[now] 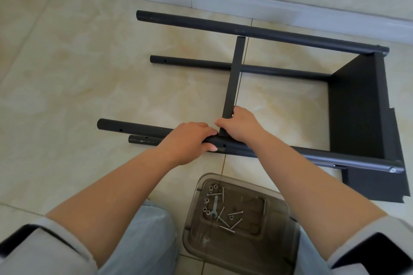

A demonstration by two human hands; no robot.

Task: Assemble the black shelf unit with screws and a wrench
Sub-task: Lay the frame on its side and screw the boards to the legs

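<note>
Head view: nearest, a clear tub (240,219) holding screws (230,224) and a wrench (215,206) is set on the tiled floor (78,87). Beyond it, the front tube (312,156) is gripped by the left hand (190,140), while a flat crossbar (233,82) is held by the right hand (240,125). Farther off, the black shelf unit (357,107) is laid on its side near the wall.

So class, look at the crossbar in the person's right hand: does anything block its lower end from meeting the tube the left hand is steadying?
Nothing visible does. The right hand holds the flat black crossbar with its lower end already down at the near tube, beside the left hand gripping that tube. The screw hole below is uncovered.
</note>
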